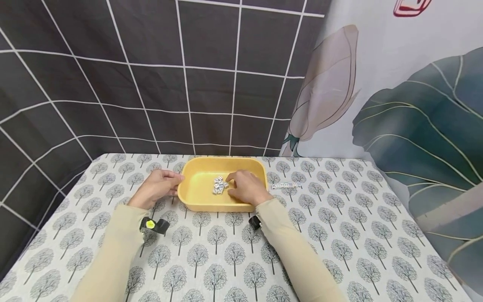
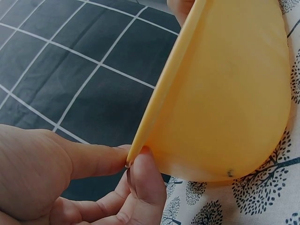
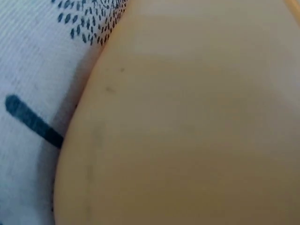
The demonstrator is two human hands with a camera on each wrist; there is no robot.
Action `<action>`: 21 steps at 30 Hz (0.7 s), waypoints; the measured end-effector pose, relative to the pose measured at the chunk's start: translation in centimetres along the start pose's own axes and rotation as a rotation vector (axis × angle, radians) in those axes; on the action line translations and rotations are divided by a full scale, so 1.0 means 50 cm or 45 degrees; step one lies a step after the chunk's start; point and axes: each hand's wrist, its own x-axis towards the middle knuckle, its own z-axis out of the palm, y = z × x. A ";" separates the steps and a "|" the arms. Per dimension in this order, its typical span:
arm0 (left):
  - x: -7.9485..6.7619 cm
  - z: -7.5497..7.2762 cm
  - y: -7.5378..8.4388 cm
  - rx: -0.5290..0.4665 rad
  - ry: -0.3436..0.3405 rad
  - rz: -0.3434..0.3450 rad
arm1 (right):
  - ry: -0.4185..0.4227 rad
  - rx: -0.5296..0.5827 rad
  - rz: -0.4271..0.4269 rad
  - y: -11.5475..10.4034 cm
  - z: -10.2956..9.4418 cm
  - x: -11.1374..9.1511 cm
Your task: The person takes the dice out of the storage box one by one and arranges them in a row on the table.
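Note:
A yellow plastic basin (image 1: pixel 216 207) stands near the back of the table with several white dice (image 1: pixel 218 188) clustered on its floor. My left hand (image 1: pixel 157 186) pinches the basin's left rim between thumb and fingers, seen closely in the left wrist view. Inside the basin, my right hand (image 1: pixel 246 186) reaches over the right side, its thumb and index finger bent at the edge of the dice. I cannot tell if a die is between them. The right wrist view holds only the basin's outer wall (image 3: pixel 187 122); the right hand is hidden there.
Right of the basin lies a straight row of white dice (image 1: pixel 286 185) on the tree-print tablecloth (image 1: pixel 216 251). A dark gridded curtain (image 1: pixel 151 84) hangs behind the table, and a floral curtain (image 1: pixel 415 126) hangs at the right.

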 end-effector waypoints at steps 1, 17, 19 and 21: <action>0.000 0.000 0.000 0.001 0.002 -0.001 | 0.000 -0.004 -0.006 0.001 0.001 0.001; 0.000 0.002 0.000 0.010 0.004 0.000 | 0.021 -0.074 0.000 -0.002 0.010 0.007; 0.001 0.002 0.000 0.011 0.004 0.002 | 0.030 -0.067 0.000 -0.001 0.009 0.006; 0.001 0.002 -0.001 0.013 0.001 0.003 | 0.037 -0.057 0.000 0.000 0.007 0.005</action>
